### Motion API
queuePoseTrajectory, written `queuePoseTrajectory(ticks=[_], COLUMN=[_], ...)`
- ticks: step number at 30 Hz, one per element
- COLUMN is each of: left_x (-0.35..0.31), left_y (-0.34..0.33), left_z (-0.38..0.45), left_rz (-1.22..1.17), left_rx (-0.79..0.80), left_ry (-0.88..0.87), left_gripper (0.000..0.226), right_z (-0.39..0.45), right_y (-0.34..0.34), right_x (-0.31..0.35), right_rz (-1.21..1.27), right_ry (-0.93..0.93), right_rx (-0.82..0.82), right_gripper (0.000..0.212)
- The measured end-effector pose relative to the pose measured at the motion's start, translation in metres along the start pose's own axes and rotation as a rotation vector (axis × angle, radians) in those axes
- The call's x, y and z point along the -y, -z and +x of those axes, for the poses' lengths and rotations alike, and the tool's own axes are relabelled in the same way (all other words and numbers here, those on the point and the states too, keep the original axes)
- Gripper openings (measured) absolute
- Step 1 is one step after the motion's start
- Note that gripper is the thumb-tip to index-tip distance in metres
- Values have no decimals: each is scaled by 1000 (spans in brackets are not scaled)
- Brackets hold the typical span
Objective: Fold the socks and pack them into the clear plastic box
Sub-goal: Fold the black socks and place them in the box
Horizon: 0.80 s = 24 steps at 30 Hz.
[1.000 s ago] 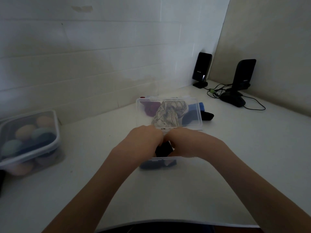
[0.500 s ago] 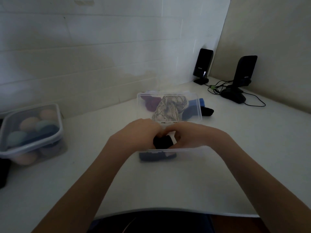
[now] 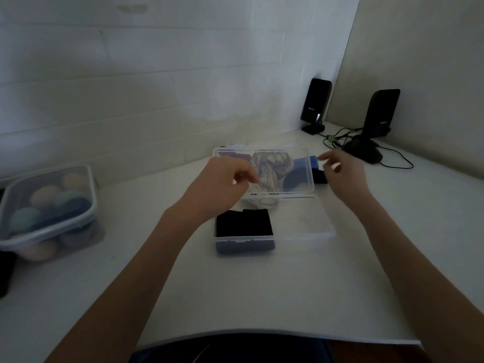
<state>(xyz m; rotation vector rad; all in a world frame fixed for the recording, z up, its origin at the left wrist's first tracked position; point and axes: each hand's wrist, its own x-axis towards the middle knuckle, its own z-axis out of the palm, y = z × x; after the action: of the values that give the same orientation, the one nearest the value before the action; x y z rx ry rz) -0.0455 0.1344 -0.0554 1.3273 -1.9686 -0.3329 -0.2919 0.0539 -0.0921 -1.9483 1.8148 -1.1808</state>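
The clear plastic box [image 3: 303, 235] stands open in the middle of the white table, its lid [image 3: 305, 188] tilted up behind it. A folded black sock [image 3: 243, 222] lies in the box's left half on top of a dark blue sock [image 3: 245, 247]. Behind the lid lie loose socks: a grey patterned sock [image 3: 273, 166], a blue sock [image 3: 301, 167], a purple sock [image 3: 239, 155] and a black sock [image 3: 320, 176]. My left hand [image 3: 222, 186] hovers over the box's back left with loosely curled fingers, holding nothing. My right hand [image 3: 341, 174] is raised at the lid's right end, fingers apart.
A lidded clear container [image 3: 15, 239] of coloured balls sits at the far left, with a black object [image 3: 5, 271] at the left edge. Two black speakers [image 3: 315, 106] [image 3: 379, 113] with cables [image 3: 337, 140] stand in the back right corner. The table's front edge [image 3: 262, 332] is close to me.
Both hands have come up off the black sock, which now lies folded in the box. My left hand rose toward the lid; my right hand swung out to the right.
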Motion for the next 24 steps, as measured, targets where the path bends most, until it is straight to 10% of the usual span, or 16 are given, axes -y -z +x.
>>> queuePoseTrajectory(ticks=[5, 10, 20, 24], left_x=[-7, 0, 0, -5], left_y=[-17, -36, -48, -47], left_z=[17, 24, 15, 14], left_rz=[-93, -88, -14, -115], left_rx=[43, 126, 95, 56], left_ry=[-22, -31, -8, 28], left_gripper=[24, 23, 23, 16], right_z=[-12, -8, -13, -31], right_y=[-21, -31, 5, 12], right_x=[-6, -13, 17, 47], right_rz=[-192, -526, 445, 774], right_ry=[48, 167, -156, -196], right_rx=[240, 148, -502, -300], right_gripper=[50, 22, 13, 15])
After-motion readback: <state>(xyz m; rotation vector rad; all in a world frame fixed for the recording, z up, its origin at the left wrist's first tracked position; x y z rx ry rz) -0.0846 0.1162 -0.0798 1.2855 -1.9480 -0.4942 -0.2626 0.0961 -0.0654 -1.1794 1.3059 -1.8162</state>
